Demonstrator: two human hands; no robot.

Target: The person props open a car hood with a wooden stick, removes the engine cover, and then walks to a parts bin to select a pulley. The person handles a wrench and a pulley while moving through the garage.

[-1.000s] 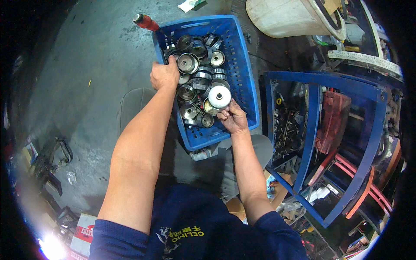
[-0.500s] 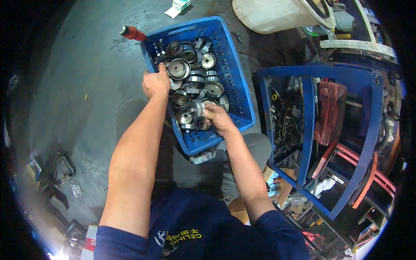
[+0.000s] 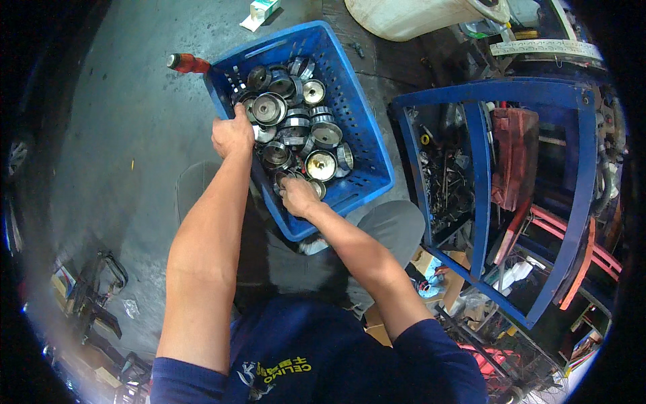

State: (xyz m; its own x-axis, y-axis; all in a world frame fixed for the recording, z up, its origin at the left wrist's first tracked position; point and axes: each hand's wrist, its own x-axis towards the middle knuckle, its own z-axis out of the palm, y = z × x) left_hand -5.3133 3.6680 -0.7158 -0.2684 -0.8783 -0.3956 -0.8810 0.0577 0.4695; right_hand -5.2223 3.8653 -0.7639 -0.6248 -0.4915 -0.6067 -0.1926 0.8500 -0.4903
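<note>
Round, shallow metal cups [image 3: 269, 108], shiny and dark-stained, lie jumbled in a blue plastic crate [image 3: 369, 128] with slotted walls. My left hand [image 3: 233, 137] is closed over the crate's left rim, its thumb toward the inside. Down in the near left part of the crate, my right hand [image 3: 300, 197] has its fingers bent around a metal cup, mostly hidden by the hand. Just beyond these fingers a cup with a bright inner face [image 3: 321, 165] lies tilted up.
A red bottle-like object [image 3: 188, 63] stands beside the crate's far left corner. To the right is a blue metal frame [image 3: 479, 188] with a red box [image 3: 515, 158] and tools inside. A large whitish tub [image 3: 397, 19] stands at the back.
My right hand has moved left and lower in the crate with the metal cup it was lifting. The bright-faced cup is now uncovered. My left hand stays on the rim.
</note>
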